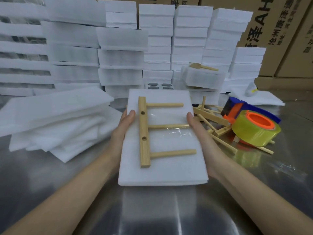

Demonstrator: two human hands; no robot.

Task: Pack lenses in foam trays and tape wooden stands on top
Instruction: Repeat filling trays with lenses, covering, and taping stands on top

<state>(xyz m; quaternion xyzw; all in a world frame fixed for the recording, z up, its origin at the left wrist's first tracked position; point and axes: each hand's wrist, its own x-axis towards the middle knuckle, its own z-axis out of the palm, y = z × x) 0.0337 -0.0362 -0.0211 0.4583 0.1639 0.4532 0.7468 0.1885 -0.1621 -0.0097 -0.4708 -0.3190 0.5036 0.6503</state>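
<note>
- The foam tray (pixel 162 167) was held between the two hands, raised over the tabletop (pixel 152 209), with its long axis running straight away from the person.
- The left hand (pixel 123 129) gripped the tray's left edge and the right hand (pixel 198 131) its right edge. Each thumb lay flat on top, and the fingers were hidden underneath.
- One wooden stand (pixel 144 133) lay on the tray. Its bar ran along the left-hand side and its three pegs pointed toward the right hand.
- A clear tape strip (pixel 171 128) crossed the middle peg just beside the right thumb, so the taping looked done.
- The likely next move was to set the tray aside. One finished pack (pixel 203 77) with a stand on top sat beyond the right hand, the nearer of the two to it.
- One tape dispenser (pixel 254 126) lay outward of the right hand, with a heap of loose stands (pixel 213 122) between them. Their number could not be told.
- One open lens tray (pixel 159 86) showed four dark lenses just beyond the held tray.
- A pile of foam sheets (pixel 55 119) lay outward of the left hand.
</note>
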